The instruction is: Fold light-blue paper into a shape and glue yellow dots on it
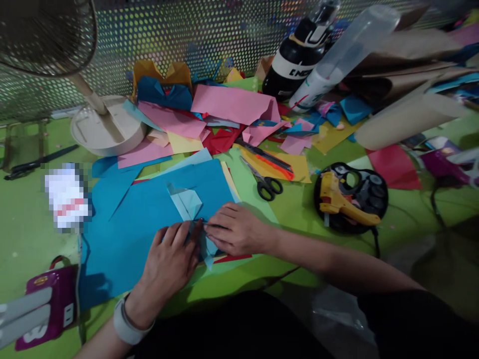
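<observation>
A small light-blue piece of folded paper [189, 202] lies on a stack of blue paper sheets [119, 249] in front of me. My left hand [174, 252], with a pale band at its wrist, presses its fingertips on the folded paper from the left. From the right, my right hand [237, 232] has its fingers drawn together on the same paper. The fingertips of both hands almost meet, and they cover the paper's middle. A narrow end of it shows below the fingers. Black-handled scissors [267, 184] lie beyond my right hand.
An orange cutter knife [275, 162] rests near coloured paper scraps [232, 102]. At right is a yellow glue gun [344, 204] on a round black device. A fan base [107, 124], a lit phone [67, 197] and a purple box [52, 304] stand left. Bottles [294, 65] stand behind.
</observation>
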Available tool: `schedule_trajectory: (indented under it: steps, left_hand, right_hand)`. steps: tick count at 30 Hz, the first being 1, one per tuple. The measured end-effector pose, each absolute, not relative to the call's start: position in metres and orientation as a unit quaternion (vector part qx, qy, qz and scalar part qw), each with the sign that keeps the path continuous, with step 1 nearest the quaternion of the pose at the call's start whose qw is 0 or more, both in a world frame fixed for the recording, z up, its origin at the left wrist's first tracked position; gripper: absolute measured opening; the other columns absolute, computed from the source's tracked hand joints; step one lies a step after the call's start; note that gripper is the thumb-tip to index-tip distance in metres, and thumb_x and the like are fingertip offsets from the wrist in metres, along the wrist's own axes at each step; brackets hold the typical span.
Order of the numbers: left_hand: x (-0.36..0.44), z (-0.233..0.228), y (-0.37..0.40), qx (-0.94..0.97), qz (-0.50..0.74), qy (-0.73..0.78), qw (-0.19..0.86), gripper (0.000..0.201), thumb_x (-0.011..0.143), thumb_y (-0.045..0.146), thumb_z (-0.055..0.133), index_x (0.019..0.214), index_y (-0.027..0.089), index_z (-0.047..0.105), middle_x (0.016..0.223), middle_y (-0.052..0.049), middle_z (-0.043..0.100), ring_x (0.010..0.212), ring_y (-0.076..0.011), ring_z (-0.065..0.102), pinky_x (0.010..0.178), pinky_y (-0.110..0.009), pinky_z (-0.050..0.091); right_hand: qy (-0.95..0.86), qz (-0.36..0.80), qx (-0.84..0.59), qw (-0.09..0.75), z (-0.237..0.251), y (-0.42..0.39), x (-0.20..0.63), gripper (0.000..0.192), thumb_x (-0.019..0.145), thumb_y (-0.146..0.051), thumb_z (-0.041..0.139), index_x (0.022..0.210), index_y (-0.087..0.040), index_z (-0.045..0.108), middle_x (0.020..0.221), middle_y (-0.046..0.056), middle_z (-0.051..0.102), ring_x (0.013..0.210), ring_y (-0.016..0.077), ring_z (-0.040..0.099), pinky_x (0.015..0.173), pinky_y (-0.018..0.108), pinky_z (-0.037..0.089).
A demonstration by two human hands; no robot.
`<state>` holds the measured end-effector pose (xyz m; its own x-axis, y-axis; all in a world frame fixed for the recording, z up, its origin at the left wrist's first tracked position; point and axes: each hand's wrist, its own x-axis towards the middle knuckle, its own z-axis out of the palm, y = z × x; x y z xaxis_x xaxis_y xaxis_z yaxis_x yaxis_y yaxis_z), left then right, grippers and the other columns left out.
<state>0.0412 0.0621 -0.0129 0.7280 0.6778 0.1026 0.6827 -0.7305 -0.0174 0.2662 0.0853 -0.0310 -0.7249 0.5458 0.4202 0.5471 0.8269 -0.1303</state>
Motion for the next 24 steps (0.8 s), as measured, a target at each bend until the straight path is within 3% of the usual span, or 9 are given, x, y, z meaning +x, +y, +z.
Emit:
schedule_trajectory:
  steps: [4,7,11,16,20,24]
  left_hand:
    - [0.042,-0.014,0.062,-0.927,-0.046,-0.37,0.035,0.042,0.092,0.024,0.045,0.132,0.012,0.054,0.116,-0.014,0.063,0.103,-0.0283,0.056,0.08,-0.042,0.044]
    - [0.042,-0.014,0.062,-0.928,-0.042,-0.367,0.038,0.042,0.092,0.024,0.046,0.13,0.013,0.055,0.116,-0.014,0.063,0.102,-0.0279,0.056,0.08,-0.041,0.044]
    - [0.042,-0.015,0.062,-0.93,-0.042,-0.364,0.038,0.039,0.092,0.024,0.046,0.128,0.012,0.057,0.117,-0.014,0.063,0.103,-0.0285,0.055,0.081,-0.042,0.043]
    - [0.043,-0.015,0.061,-0.928,-0.044,-0.368,0.044,0.04,0.095,0.031,0.046,0.128,0.012,0.057,0.118,-0.014,0.062,0.103,-0.0277,0.055,0.081,-0.041,0.043]
    - [0.043,-0.015,0.062,-0.926,-0.04,-0.373,0.044,0.044,0.096,0.039,0.045,0.129,0.014,0.057,0.117,-0.014,0.062,0.102,-0.0275,0.056,0.081,-0.041,0.043]
    - [0.043,-0.016,0.062,-0.924,-0.036,-0.379,0.032,0.048,0.098,0.043,0.041,0.135,0.016,0.052,0.116,-0.014,0.062,0.101,-0.0269,0.056,0.08,-0.041,0.044]
  right_hand:
    - [-0.886,0.056,-0.381,0.26,-0.023,0.084,0.269,0.025,0.09,-0.025,0.048,0.102,-0.015,0.068,0.093,0.008,0.069,0.085,0.02,0.059,0.075,0.036,0.044]
    - [-0.897,0.06,-0.376,0.226,-0.019,0.078,0.267,0.032,0.089,-0.027,0.049,0.11,-0.01,0.066,0.107,0.013,0.068,0.095,0.0244,0.059,0.081,0.04,0.044]
    - [-0.918,0.032,-0.355,0.175,-0.019,0.068,0.262,0.046,0.093,-0.038,0.046,0.121,-0.004,0.061,0.123,0.019,0.063,0.109,0.0294,0.055,0.089,0.044,0.043]
    - [-0.915,-0.027,-0.356,0.186,-0.028,0.059,0.263,0.054,0.097,-0.045,0.039,0.124,-0.003,0.059,0.126,0.02,0.062,0.112,0.0289,0.054,0.092,0.044,0.043]
    - [-0.908,-0.063,-0.359,0.206,-0.032,0.059,0.265,0.048,0.099,-0.043,0.04,0.12,-0.007,0.062,0.122,0.017,0.065,0.111,0.0258,0.055,0.093,0.041,0.043]
    - [-0.898,-0.074,-0.371,0.226,-0.031,0.067,0.264,0.025,0.095,-0.023,0.05,0.109,-0.009,0.067,0.102,0.012,0.07,0.093,0.0225,0.058,0.085,0.038,0.043]
